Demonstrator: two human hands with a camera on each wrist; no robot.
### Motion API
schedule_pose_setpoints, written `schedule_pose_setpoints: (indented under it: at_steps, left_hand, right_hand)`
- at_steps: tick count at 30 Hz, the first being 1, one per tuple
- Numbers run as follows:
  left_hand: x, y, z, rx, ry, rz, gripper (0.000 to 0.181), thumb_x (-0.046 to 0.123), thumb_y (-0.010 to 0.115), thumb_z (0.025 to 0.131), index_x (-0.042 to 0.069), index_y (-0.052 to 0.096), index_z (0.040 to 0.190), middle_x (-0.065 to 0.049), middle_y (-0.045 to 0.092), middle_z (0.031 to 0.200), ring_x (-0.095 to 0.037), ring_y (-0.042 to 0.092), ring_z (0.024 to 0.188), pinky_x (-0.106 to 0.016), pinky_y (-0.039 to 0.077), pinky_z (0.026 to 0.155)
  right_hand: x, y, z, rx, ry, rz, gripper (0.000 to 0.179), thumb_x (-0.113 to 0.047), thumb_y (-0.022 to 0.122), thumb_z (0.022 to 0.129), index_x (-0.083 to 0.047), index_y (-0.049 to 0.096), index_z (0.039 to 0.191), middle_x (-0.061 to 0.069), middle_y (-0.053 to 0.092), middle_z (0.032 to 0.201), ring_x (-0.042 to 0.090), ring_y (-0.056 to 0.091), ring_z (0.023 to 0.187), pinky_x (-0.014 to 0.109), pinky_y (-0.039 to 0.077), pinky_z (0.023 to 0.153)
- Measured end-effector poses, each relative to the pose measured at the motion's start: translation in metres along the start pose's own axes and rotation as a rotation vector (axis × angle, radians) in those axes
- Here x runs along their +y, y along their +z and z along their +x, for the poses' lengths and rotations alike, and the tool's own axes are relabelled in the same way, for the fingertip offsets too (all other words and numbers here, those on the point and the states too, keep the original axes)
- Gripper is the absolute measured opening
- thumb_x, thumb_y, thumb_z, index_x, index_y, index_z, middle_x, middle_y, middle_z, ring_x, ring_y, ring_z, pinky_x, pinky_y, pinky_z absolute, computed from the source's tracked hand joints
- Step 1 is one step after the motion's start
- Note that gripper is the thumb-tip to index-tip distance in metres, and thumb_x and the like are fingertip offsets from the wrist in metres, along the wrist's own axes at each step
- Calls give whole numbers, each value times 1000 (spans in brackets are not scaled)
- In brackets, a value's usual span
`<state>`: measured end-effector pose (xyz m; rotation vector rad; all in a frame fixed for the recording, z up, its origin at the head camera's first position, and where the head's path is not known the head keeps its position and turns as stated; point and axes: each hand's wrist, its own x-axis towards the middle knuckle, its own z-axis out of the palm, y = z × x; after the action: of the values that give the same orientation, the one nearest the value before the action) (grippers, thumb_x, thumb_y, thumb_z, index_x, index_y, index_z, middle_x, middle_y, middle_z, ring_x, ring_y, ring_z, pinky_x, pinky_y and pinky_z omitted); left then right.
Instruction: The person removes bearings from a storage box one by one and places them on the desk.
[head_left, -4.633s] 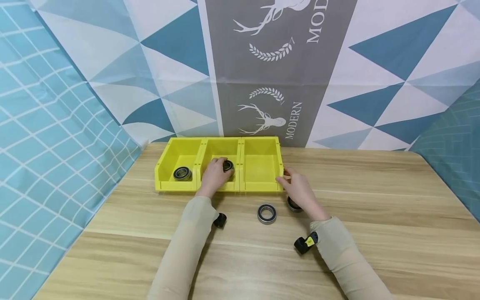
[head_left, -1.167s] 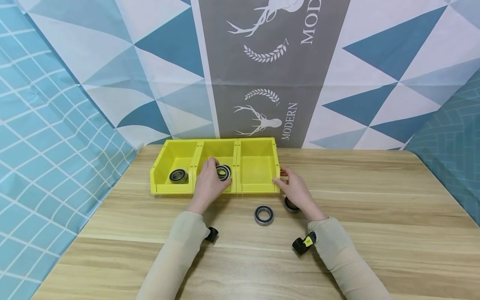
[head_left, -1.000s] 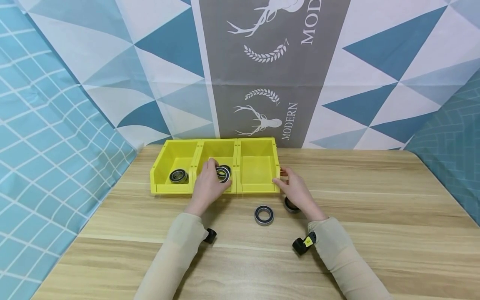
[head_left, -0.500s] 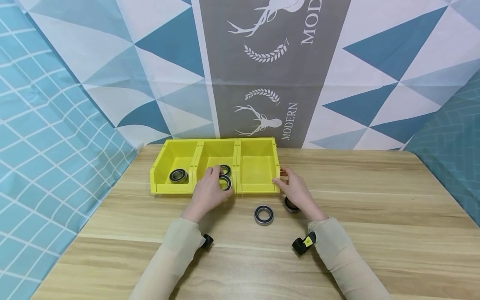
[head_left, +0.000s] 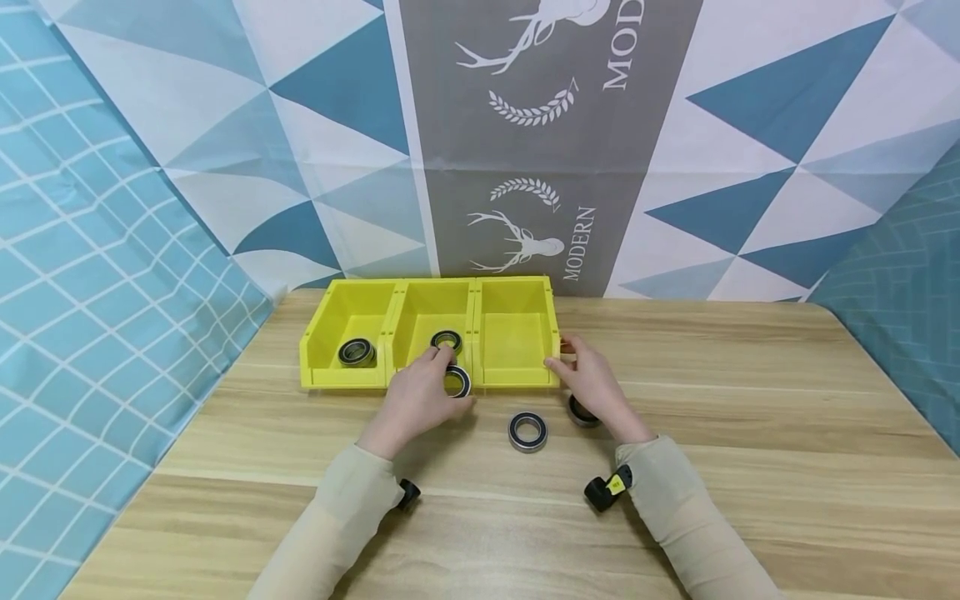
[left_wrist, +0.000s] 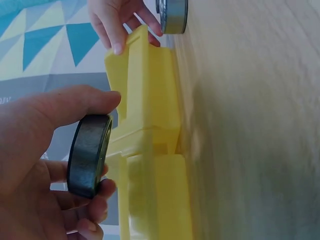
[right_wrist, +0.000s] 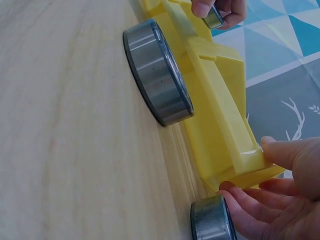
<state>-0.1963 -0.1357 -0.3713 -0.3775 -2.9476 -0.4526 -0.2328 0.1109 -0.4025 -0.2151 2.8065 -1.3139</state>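
Observation:
My left hand point(head_left: 420, 398) pinches a ball bearing point(left_wrist: 86, 157) between thumb and fingers, close over the front lip of the middle yellow bin point(head_left: 427, 304). Another bearing point(head_left: 447, 334) lies inside that bin, partly covered by the fingers in the head view. My right hand point(head_left: 596, 382) grips the side wall of the right yellow bin point(head_left: 517, 337) near its front corner, thumb at the front edge in the right wrist view. On the table, one bearing point(head_left: 528, 448) lies flat before the right bin; a second point(right_wrist: 212, 220) sits beneath the right hand, partly hidden in the head view.
The left yellow bin point(head_left: 356, 304) contains what look like stacked bearings point(head_left: 367, 358). All three bins stand joined in a row on the wooden table point(head_left: 720, 400), near the patterned backdrop point(head_left: 360, 167). A blue tiled-pattern sheet point(head_left: 90, 275) borders the left side.
My left hand has drawn a bearing from the middle bin back toward me, over the front lip, leaving the other bearing in plain sight. The right hand keeps its grip on the right bin.

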Motion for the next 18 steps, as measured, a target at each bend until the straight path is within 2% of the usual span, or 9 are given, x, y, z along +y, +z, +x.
schedule_pose_setpoints:
  at_steps: [4,9,14,18]
  left_hand:
    - [4,-1,-3,-11,41,6,53,42,75,66,13,52,104,-3,57,98,-18,55,71,-33,46,58]
    - [8,-1,-8,-32,97,19,50,42,74,67,13,54,102,-7,59,102,-21,59,77,-37,48,65]
    - [10,0,-11,-39,139,28,49,39,76,66,12,56,101,-4,59,93,-21,58,76,-37,48,66]
    - [11,1,-12,-72,160,32,48,37,75,67,11,58,104,-1,58,90,-18,57,77,-35,48,68]
  right_hand:
    - [0,-1,0,4,-3,0,56,-28,54,91,0,34,136,19,49,128,29,59,98,38,50,79]
    - [0,-1,0,1,-9,11,56,-26,54,91,1,34,136,20,49,127,29,60,98,37,51,77]
    - [-1,0,-1,-5,0,26,56,-26,54,91,1,33,136,20,49,127,28,60,96,33,51,72]
    - [-2,1,-1,-11,5,31,56,-26,54,92,1,33,136,20,48,128,27,60,95,31,52,69]
